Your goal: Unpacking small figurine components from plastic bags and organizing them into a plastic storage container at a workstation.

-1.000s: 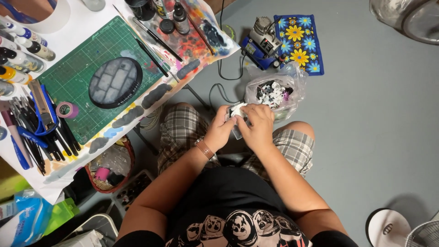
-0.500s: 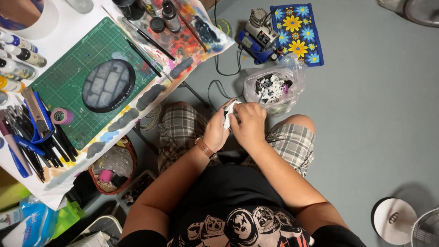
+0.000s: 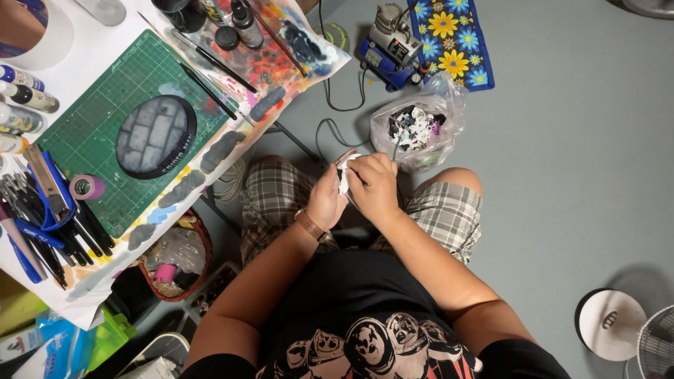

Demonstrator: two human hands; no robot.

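Note:
Over my lap, my left hand [image 3: 326, 198] and my right hand [image 3: 375, 186] are pressed together around a small white crumpled piece, paper or cloth [image 3: 344, 174], with both hands' fingers closed on it. I sit in plaid shorts [image 3: 442, 210]. A clear plastic bag [image 3: 418, 126] holding black and white scraps lies on the grey floor just beyond my hands. To my left is a table with a green cutting mat [image 3: 105, 119] carrying a round grey stone-patterned base [image 3: 155, 137].
Brushes [image 3: 210, 63], paint bottles [image 3: 28, 98] and dark pens [image 3: 63, 238] crowd the table. A small blue compressor [image 3: 390, 45] and a flowered cloth [image 3: 453, 42] lie ahead. A wicker basket [image 3: 172, 260] is under the table. A fan base [image 3: 611, 324] stands at lower right.
My hands have stayed together over my lap, working the white piece and turning it slightly. The view has shifted a little; nothing else has moved.

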